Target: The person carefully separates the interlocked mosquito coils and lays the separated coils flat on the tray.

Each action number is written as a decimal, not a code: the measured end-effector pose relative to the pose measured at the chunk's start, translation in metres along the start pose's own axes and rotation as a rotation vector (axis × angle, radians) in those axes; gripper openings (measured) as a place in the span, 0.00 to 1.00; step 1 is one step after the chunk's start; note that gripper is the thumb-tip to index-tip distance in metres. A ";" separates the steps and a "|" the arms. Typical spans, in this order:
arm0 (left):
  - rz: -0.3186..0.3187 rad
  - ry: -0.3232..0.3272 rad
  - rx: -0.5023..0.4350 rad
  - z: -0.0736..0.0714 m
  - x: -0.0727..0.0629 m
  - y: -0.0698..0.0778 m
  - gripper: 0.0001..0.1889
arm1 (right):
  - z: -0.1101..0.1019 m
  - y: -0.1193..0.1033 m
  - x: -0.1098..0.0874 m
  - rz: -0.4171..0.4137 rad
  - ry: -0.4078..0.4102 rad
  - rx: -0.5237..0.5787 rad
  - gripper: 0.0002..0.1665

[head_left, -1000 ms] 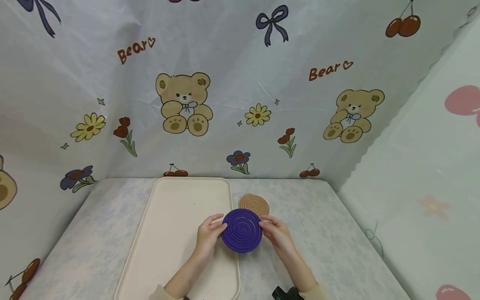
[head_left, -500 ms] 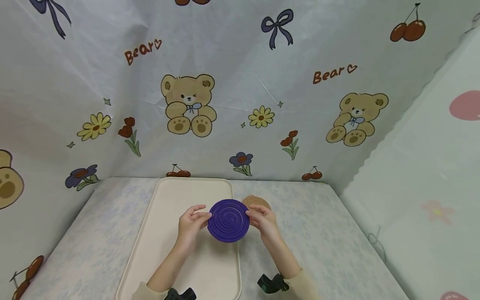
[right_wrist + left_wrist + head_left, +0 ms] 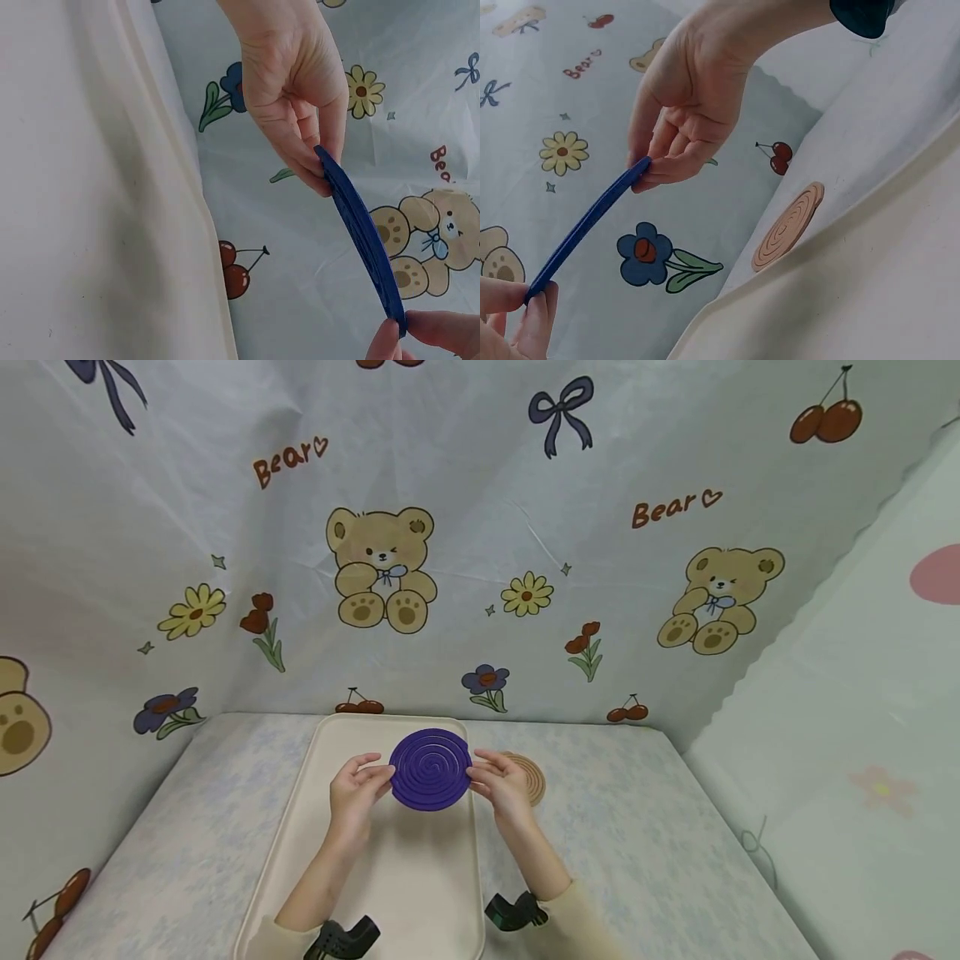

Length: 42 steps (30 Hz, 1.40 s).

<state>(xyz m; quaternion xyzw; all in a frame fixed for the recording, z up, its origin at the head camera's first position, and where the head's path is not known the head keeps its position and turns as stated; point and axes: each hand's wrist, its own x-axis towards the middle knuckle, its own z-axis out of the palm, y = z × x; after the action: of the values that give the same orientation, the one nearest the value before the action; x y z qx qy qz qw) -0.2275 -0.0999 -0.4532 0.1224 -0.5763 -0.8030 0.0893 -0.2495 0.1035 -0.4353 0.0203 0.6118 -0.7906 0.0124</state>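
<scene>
A thin purple-blue round coaster [image 3: 431, 770] with a spiral groove hangs above the cream tray [image 3: 438, 885]. My left hand [image 3: 350, 802] pinches its left edge between thumb and fingers. On the opposite edge, my right hand [image 3: 507, 793] pinches it the same way. Seen edge-on in the left wrist view, the coaster [image 3: 589, 225] is slim and slightly bowed. A tan coaster [image 3: 533, 777] with the same spiral lies on the table just right of the tray, partly hidden behind my right hand in the head view.
The tray's raised rim [image 3: 478, 860] runs along its right side. A pale marbled table [image 3: 622, 843] extends on both sides of it. Behind stands a fabric backdrop [image 3: 465, 527] printed with bears and flowers, and a white sheet [image 3: 847, 710] hangs at the right.
Both hands have carried the purple-blue coaster left and farther back, from the tray's right rim to over the tray. The tan coaster stays on the table.
</scene>
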 end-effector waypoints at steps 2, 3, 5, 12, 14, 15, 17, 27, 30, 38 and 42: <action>0.002 0.002 0.000 -0.001 0.001 0.001 0.17 | 0.002 0.001 0.001 -0.013 0.003 -0.012 0.24; 0.003 0.006 -0.002 -0.002 0.002 0.001 0.17 | 0.003 0.001 0.001 -0.020 0.005 -0.019 0.24; 0.004 0.008 -0.004 -0.004 0.003 0.002 0.17 | 0.003 0.002 0.002 -0.034 0.003 -0.029 0.24; -0.009 -0.003 0.018 -0.011 0.007 0.003 0.15 | 0.006 0.001 0.005 -0.026 -0.009 -0.048 0.24; -0.007 -0.001 0.027 -0.012 0.008 0.003 0.15 | 0.007 0.001 0.006 -0.021 -0.016 -0.056 0.24; -0.003 0.001 0.033 -0.013 0.008 0.002 0.15 | 0.007 0.001 0.006 -0.019 -0.021 -0.058 0.24; 0.005 0.007 0.042 -0.014 0.008 0.002 0.16 | 0.007 0.002 0.007 -0.020 -0.029 -0.064 0.24; 0.041 0.025 0.035 -0.015 0.007 0.001 0.14 | 0.006 0.006 0.008 0.064 -0.077 -0.024 0.27; 0.079 0.021 0.049 -0.015 0.006 0.001 0.13 | 0.006 0.007 0.007 0.078 -0.079 0.012 0.27; 0.131 0.037 0.085 -0.016 0.003 0.000 0.12 | 0.009 0.014 0.006 -0.018 -0.017 0.030 0.24; 0.173 0.048 0.160 -0.016 0.003 0.000 0.13 | 0.010 0.014 0.004 -0.007 0.015 0.066 0.20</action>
<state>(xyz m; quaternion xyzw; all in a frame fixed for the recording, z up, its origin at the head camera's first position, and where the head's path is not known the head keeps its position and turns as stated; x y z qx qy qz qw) -0.2259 -0.1154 -0.4586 0.0980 -0.6446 -0.7408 0.1620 -0.2527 0.0900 -0.4462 0.0247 0.5857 -0.8101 0.0044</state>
